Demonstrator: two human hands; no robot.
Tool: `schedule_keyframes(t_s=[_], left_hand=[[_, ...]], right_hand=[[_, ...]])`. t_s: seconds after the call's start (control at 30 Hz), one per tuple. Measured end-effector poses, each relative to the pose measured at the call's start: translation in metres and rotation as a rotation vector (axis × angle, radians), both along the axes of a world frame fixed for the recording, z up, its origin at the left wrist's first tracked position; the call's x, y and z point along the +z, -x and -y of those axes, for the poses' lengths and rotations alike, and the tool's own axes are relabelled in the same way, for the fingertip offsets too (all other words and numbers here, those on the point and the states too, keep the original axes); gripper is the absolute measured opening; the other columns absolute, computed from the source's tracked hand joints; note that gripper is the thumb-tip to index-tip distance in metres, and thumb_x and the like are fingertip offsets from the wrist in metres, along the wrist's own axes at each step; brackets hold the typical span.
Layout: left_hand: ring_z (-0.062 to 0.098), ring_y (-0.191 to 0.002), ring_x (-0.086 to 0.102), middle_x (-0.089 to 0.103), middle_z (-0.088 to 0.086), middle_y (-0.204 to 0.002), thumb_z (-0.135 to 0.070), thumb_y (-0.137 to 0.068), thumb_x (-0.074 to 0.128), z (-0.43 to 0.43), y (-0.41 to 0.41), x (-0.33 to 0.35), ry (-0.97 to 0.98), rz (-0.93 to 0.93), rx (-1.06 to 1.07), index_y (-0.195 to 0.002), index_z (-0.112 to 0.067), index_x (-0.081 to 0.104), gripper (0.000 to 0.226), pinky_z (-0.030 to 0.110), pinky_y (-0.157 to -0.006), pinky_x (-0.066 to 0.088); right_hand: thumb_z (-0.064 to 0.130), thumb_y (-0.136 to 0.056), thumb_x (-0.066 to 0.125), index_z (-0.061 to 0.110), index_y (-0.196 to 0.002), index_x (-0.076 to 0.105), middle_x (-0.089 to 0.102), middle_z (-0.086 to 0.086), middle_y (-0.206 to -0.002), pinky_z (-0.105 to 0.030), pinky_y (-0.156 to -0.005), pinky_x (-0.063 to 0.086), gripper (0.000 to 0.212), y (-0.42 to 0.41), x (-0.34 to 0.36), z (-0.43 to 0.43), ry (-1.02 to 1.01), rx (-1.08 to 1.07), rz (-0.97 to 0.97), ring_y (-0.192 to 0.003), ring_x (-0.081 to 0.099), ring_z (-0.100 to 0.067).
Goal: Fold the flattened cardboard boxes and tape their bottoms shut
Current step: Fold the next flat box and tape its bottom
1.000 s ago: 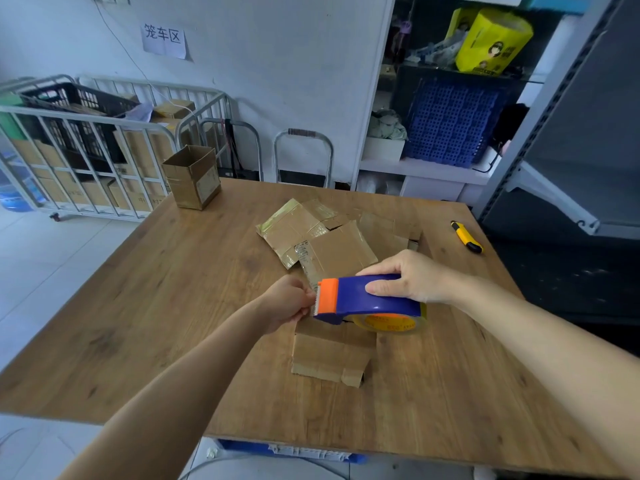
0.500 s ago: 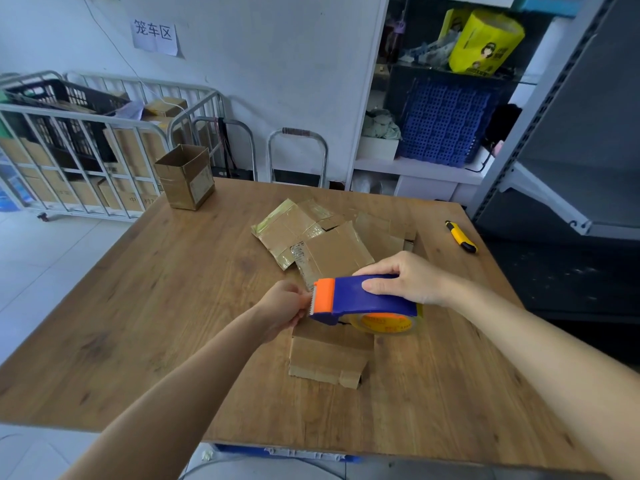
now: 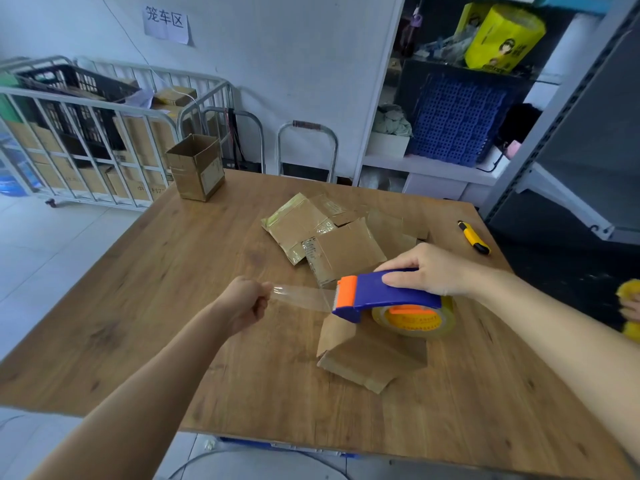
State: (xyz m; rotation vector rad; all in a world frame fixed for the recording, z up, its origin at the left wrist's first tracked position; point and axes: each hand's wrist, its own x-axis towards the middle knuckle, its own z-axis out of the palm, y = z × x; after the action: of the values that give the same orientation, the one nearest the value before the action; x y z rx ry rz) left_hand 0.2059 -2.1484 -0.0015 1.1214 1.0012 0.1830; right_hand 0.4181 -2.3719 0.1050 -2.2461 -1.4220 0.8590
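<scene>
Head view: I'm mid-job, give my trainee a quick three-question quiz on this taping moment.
1. True or false: the left hand pinches the end of a clear tape strip drawn from the tape dispenser.
2. The right hand holds the dispenser by: A its blue body; B its orange tip; C the tape roll.
3. Fill in: the yellow utility knife lies on the table, touched by ___ hand.
Key: 1 true; 2 A; 3 neither.

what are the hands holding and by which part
The right hand grips the dispenser by its blue handle; the left hand pinches the tape by its free end.
</scene>
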Motion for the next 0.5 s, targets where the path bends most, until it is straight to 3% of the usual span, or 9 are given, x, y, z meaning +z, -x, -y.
schedule_keyframes(t_s=[0.1, 0.3, 0.5], left_hand=[[0.011, -0.053, 0.034, 0.039, 0.004, -0.062, -0.002, -0.095, 0.045, -0.008, 0.005, 0.006, -0.015, -0.018, 0.071, -0.076, -0.007, 0.050, 0.021, 0.023, -0.050, 0.027], [0.010, -0.053, 0.035, 0.039, 0.002, -0.062, -0.007, -0.094, 0.057, -0.015, 0.018, 0.017, -0.030, -0.018, 0.073, -0.077, -0.009, 0.054, 0.017, 0.022, -0.052, 0.028], [0.010, -0.053, 0.036, 0.041, 0.001, -0.062, -0.014, -0.096, 0.057, 0.012, 0.001, 0.012, -0.074, 0.001, -0.062, -0.077, -0.009, 0.050, 0.021, 0.020, -0.048, 0.030]], right_hand=[[0.033, -0.097, 0.054, 0.031, -0.117, 0.069, 0.067, 0.022, -0.101, -0.006, -0.068, 0.046, 0.025, 0.013, -0.004, -0.013, -0.041, 0.013, 0.008, -0.087, 0.062, 0.007], [0.028, -0.093, 0.060, 0.025, -0.113, 0.072, 0.075, 0.005, -0.100, -0.020, -0.073, 0.054, 0.023, 0.017, -0.007, -0.008, -0.233, -0.171, -0.232, -0.089, 0.070, -0.011], [0.031, -0.094, 0.060, 0.030, -0.113, 0.072, 0.074, 0.013, -0.100, -0.024, -0.076, 0.054, 0.023, 0.002, 0.010, 0.013, -0.082, -0.116, -0.094, -0.089, 0.069, -0.008]])
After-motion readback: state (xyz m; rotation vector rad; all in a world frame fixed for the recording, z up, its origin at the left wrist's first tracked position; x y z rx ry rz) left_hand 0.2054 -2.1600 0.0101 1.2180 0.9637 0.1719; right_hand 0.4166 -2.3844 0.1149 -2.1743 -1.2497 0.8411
